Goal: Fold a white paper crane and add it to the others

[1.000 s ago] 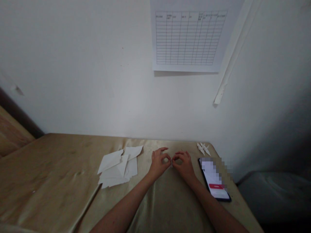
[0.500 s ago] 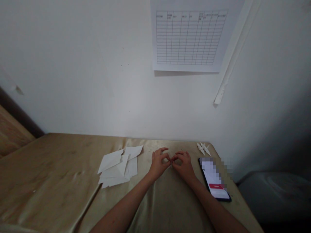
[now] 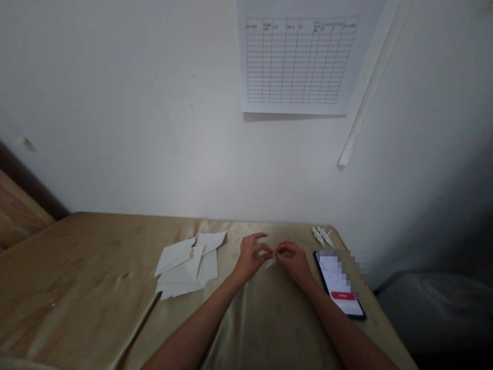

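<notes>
A small piece of folded white paper (image 3: 270, 262) is pinched between my two hands, just over the cloth. My left hand (image 3: 249, 257) has thumb and index fingertip closed on one side of it, the other fingers stretched out. From the other side, my right hand (image 3: 296, 261) grips it with thumb and fingertips, the rest curled. Its exact folded shape is too small to make out, and the fingertips hide part of it. Near the back right corner lie small folded white paper cranes (image 3: 322, 236).
Left of my hands is a loose pile of white paper sheets (image 3: 181, 280). A lit phone (image 3: 339, 282) lies to the right, partly pixelated. The gold-brown cloth (image 3: 96, 277) covers the table up to the white wall, where a printed grid sheet (image 3: 295, 67) hangs.
The white folded paper now shows below my fingertips, where it was hidden before. My right hand has shifted slightly to the right. The pile, cranes and phone stay put.
</notes>
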A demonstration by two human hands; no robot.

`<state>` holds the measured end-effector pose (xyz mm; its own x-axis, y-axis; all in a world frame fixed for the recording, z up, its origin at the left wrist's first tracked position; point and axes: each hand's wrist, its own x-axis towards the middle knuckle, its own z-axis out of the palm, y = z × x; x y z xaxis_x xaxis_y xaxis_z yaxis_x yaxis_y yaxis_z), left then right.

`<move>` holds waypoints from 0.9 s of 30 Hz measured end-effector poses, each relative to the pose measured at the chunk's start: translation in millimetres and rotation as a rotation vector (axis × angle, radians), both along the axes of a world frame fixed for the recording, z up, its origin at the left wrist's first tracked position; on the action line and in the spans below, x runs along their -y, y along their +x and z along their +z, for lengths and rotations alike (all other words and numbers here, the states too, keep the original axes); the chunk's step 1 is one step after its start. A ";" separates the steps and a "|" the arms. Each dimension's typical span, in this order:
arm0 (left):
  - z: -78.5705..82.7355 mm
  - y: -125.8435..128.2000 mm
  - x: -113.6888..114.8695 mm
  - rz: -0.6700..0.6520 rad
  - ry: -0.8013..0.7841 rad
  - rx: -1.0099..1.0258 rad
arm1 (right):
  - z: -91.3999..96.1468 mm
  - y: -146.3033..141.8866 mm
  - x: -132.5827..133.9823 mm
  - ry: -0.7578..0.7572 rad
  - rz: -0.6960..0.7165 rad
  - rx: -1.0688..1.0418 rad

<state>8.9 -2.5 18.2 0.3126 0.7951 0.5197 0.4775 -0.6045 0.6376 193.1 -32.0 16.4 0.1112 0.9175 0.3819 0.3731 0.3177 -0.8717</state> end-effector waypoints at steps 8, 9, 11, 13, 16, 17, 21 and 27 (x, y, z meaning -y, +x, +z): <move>0.0 -1.5 -2.1 -0.030 -0.041 0.031 | -1.4 0.8 -1.3 -0.055 0.059 -0.054; -0.1 -1.7 -2.5 -0.034 -0.043 0.034 | -1.8 1.1 -1.4 -0.059 0.064 -0.052; -0.5 -2.0 -3.1 -0.037 -0.043 0.039 | -2.5 1.6 -1.4 -0.067 0.066 -0.044; -1.0 -2.3 -3.6 -0.039 -0.043 0.038 | -2.8 2.1 -1.3 -0.074 0.073 -0.036; -1.8 -2.6 -4.3 -0.044 -0.049 0.039 | -2.3 2.6 -1.0 -0.083 0.086 -0.031; -2.1 -2.8 -4.7 -0.047 -0.050 0.040 | -2.1 2.7 -1.0 -0.085 0.087 -0.032; -2.4 -4.1 -6.2 -0.072 -0.051 0.040 | -1.6 2.1 -1.0 -0.092 0.078 -0.049; -2.4 -4.6 -6.0 -0.081 -0.038 0.032 | -1.7 2.0 -0.7 -0.112 0.058 -0.041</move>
<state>4.3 3.5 15.8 0.3604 0.7873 0.5003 0.4073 -0.6153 0.6749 195.1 -31.3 14.8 0.0703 0.9595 0.2729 0.3204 0.2374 -0.9170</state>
